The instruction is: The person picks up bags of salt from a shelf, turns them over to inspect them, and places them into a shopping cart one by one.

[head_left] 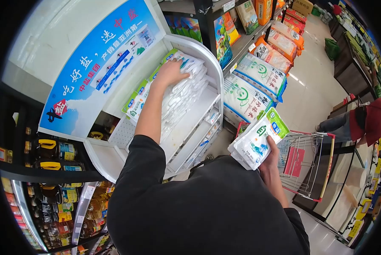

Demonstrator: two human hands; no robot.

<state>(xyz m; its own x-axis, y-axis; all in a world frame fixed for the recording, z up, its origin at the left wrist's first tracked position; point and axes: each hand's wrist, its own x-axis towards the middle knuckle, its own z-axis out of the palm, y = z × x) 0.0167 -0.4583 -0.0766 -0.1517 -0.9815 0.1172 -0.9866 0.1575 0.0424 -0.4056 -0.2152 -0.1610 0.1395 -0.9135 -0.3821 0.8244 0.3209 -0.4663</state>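
Left hand [171, 73] spread flat on bag stack [185, 94], shelf [218, 80] at 11 o'clock. Right hand [270, 160] clamps spare bags [257, 142]. Best, I judge: press evenly, square edges.

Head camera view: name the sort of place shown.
Most likely a supermarket: a white display shelf stacked with white-and-green packets, big white rice sacks and a red-handled wire shopping cart.
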